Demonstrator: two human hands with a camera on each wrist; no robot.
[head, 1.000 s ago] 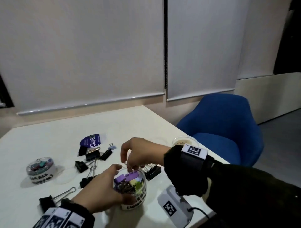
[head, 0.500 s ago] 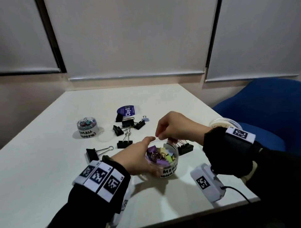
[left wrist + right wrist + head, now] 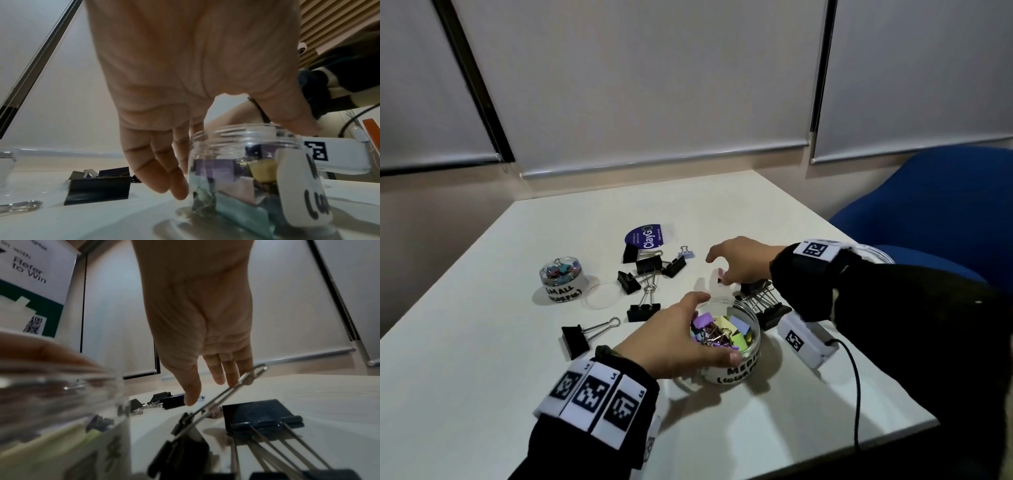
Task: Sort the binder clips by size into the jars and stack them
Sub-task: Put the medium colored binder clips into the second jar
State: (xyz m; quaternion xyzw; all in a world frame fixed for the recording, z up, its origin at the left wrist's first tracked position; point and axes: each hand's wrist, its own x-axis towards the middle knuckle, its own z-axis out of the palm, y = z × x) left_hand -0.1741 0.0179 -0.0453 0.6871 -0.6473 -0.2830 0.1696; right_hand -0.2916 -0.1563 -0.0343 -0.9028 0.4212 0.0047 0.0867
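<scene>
A clear jar labelled MEDIUM [image 3: 736, 370], holding several pastel binder clips [image 3: 717, 330], stands near the table's front. My left hand [image 3: 705, 329] grips it, fingers [image 3: 164, 178] down its left wall and thumb on the near rim [image 3: 246, 129]. My right hand [image 3: 717, 270] hovers just beyond the jar with its fingers spread and holds nothing; in the right wrist view it [image 3: 205, 391] hangs above the table. A jar labelled SMALL [image 3: 561, 279] with little coloured clips stands at the left. Several large black clips [image 3: 643, 267] lie between the jars, and more [image 3: 767, 301] under my right wrist.
A loose clear lid [image 3: 602, 295] lies beside the small jar. A purple sticker [image 3: 645, 236] and a small lilac clip [image 3: 686, 253] lie further back. A white marker block with a cable [image 3: 804, 339] sits right of the medium jar. A blue chair [image 3: 928, 212] stands at the right.
My right hand has left the mouth of the medium jar, moved back and opened, now empty. My left hand keeps hold of the jar. The head view has swung left.
</scene>
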